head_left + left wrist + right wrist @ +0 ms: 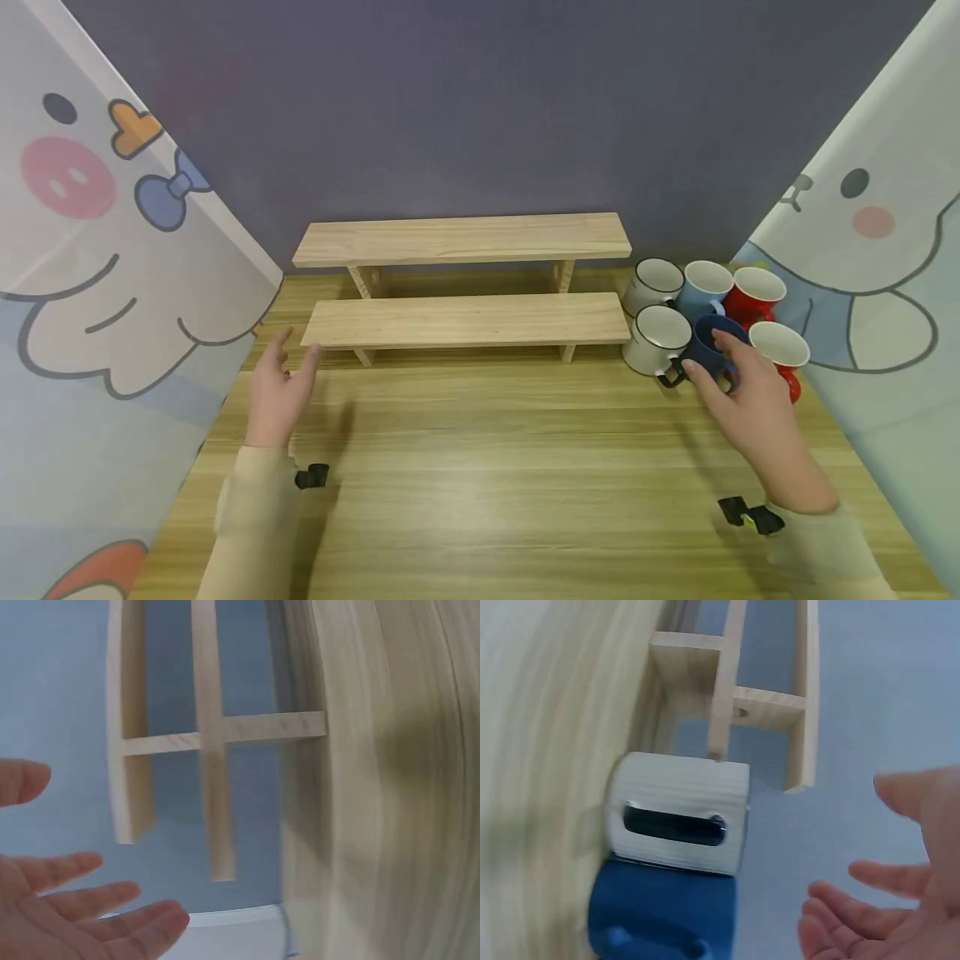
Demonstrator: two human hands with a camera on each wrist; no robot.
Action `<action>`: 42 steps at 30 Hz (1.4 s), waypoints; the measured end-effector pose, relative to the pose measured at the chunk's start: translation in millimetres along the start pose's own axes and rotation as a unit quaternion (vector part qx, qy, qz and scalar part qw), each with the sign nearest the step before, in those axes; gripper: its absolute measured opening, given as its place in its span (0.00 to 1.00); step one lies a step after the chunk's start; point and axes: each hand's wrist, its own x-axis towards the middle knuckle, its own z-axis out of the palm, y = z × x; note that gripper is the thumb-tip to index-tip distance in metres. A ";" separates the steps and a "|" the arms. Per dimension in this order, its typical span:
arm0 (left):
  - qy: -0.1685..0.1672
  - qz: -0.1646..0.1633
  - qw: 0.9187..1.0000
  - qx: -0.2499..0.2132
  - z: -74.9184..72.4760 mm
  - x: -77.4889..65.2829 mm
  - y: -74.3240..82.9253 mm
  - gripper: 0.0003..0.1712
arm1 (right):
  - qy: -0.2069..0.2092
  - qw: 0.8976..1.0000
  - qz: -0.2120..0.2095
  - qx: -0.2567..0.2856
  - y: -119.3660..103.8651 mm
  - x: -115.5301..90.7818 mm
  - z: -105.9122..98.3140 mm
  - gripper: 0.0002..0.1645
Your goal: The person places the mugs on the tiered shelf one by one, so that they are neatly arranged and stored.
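My right hand [753,408] hovers over a dark blue mug [699,352], thumb and fingers spread. In the right wrist view that hand is apart from the mugs, with nothing in its grasp. Left of the dark blue mug stands a white mug [643,353] with a black rim and black handle. A red mug [789,368] with a white inside is on its right, partly behind my hand. My left hand [277,396] is held in the air by the left end of a two-step wooden shelf [465,321], its fingers relaxed and holding nothing.
Behind the front mugs are another white mug [645,295], a light blue mug [697,302] and a second red mug [741,308]. The shelf's upper board [461,239] is near the grey back wall [480,108]. Cartoon-printed panels [885,275] flank the wooden table [487,483].
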 end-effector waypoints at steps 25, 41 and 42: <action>-0.040 -0.186 0.927 -0.324 25.1 63.6 -46.5 0.42 | -0.094 0.984 0.128 0.084 30.1 -0.5 42.5 0.36; 0.026 -0.230 0.882 -0.410 36.9 73.9 -53.3 0.39 | -0.097 0.939 0.160 0.288 49.1 10.1 62.8 0.28; 0.027 -0.232 0.881 -0.412 36.7 73.9 -53.1 0.39 | -0.099 0.937 0.163 0.294 49.6 10.4 63.1 0.28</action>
